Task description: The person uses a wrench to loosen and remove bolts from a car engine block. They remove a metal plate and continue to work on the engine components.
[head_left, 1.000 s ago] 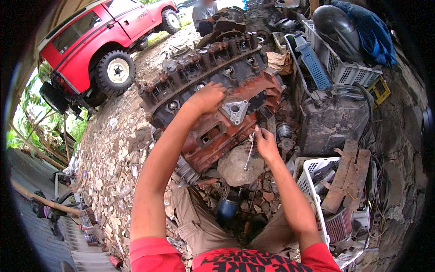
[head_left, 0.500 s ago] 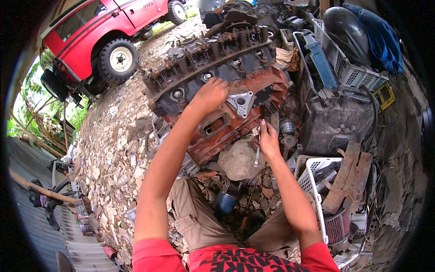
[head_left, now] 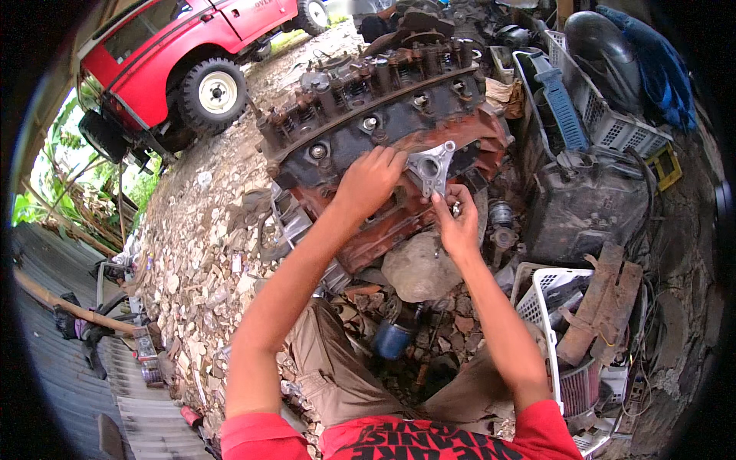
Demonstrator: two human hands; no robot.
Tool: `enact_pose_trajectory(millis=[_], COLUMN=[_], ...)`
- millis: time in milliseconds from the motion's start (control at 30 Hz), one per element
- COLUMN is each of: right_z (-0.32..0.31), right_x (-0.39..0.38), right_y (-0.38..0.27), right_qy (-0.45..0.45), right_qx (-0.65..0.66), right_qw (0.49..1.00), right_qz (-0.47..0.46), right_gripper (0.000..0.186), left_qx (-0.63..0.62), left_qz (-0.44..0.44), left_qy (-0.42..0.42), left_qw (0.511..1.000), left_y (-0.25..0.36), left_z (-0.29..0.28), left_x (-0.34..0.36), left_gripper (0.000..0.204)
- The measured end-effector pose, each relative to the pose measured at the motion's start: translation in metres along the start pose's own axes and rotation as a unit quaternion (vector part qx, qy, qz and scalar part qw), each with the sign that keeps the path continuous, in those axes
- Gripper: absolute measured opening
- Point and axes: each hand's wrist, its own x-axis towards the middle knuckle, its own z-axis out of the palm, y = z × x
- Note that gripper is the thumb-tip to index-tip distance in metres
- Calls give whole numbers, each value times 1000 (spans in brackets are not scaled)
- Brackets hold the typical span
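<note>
A silver three-cornered metal bracket (head_left: 421, 164) with a round hole in its middle is in front of the engine block (head_left: 383, 230), which is rust-red below and black above. My left hand (head_left: 369, 182) pinches the bracket's left corner, its fingertips partly hidden. My right hand (head_left: 458, 222) is closed, thumb at the bracket's lower corner. A slim metal wrench (head_left: 457, 207) shows only as a small bright piece among its fingers; the rest is hidden.
A large stone (head_left: 422, 268) lies below the block, with a blue cylindrical can (head_left: 392, 340) nearer me. White plastic crates (head_left: 546, 307) of parts and a black tank (head_left: 586, 211) stand at right. Rubble (head_left: 199, 253) covers the ground at left; a red vehicle (head_left: 184, 54) stands beyond.
My right hand has risen from beside the stone to the bracket's lower corner, and the wrench shaft no longer hangs in plain view. My left hand has come lower over the block. The view has shifted slightly.
</note>
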Motion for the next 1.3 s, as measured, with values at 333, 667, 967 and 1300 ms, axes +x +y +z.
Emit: enact_pose_trajectory(millis=[333,667,967,1300], right_z=[5,63,95,120], right_x=[-63,-87,-122,-135], right_y=[-24,-38,-28,-10], right_qy=[-108,-273,-289,-366], right_qx=[-307,-415,-428,-476], right_qw=[915,823,832,768], right_qz=[-237,-273,-205,-222], right_gripper=[23,28,16,20], left_qx=[-472,-595,-564,-598], left_qz=[-504,-496,-566,-577], left_qy=[284,421,365,412], left_qw=[665,472,477,374], left_y=[84,86,91,100], left_z=[25,46,25,52], left_x=[-109,-192,-252,-298], left_gripper=[26,38,33,33])
